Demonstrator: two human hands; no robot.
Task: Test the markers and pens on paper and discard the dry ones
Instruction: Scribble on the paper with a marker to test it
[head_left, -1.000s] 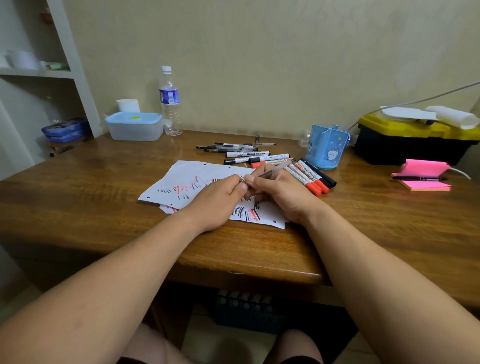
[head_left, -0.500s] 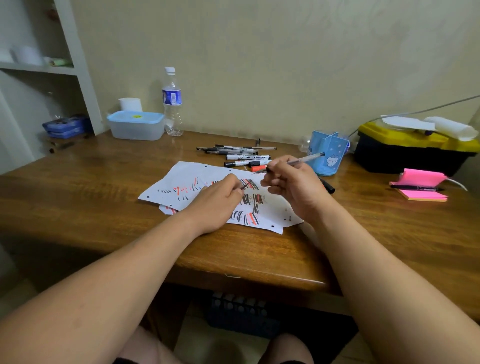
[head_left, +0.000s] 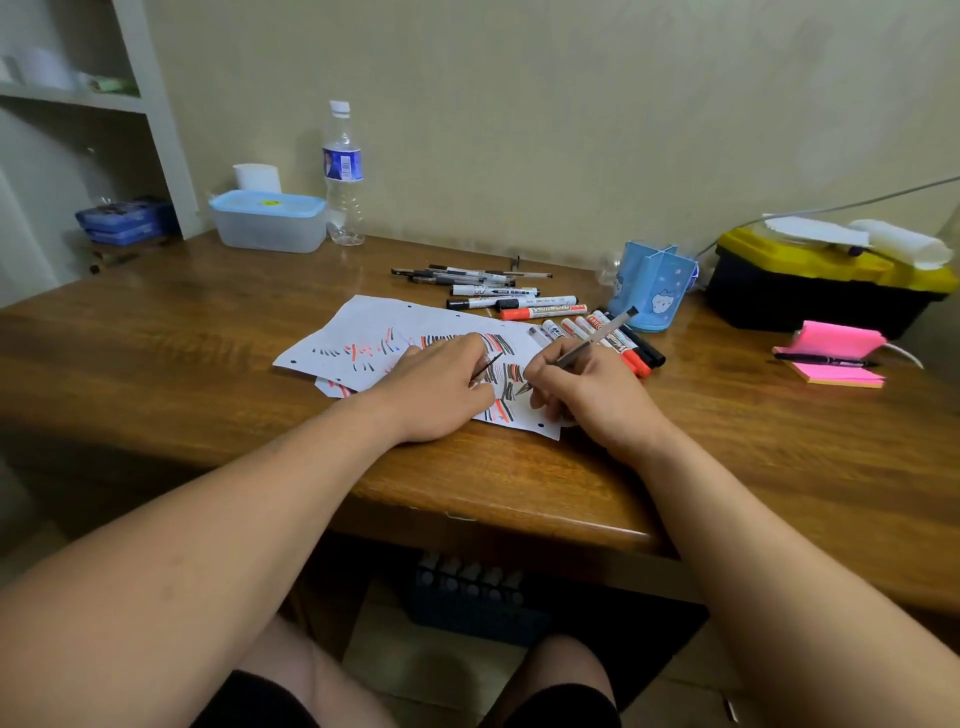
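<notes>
The wooden bench (head_left: 156, 338) fills the view, with a black toolbox with a yellow lid (head_left: 810, 291) at its back right corner and a clear box with a blue lid (head_left: 267, 221) and a water bottle (head_left: 343, 176) at its back left. Sheets of white paper (head_left: 374, 322) streaked with black and red strokes lie near the front edge, in the middle. A blue pen holder (head_left: 652, 291) stands behind them to the right, pink sticky notes (head_left: 831, 353) lie by the right edge. A row of markers (head_left: 571, 326) lies just right of the paper, a pile of pens (head_left: 467, 275) behind it. The left hand (head_left: 441, 387) rests on the paper, fingers curled, pinching a thin dark piece (head_left: 485, 366). The right hand (head_left: 587, 389) grips a grey pen (head_left: 597, 338), fingers closed round it, its tip on the paper
</notes>
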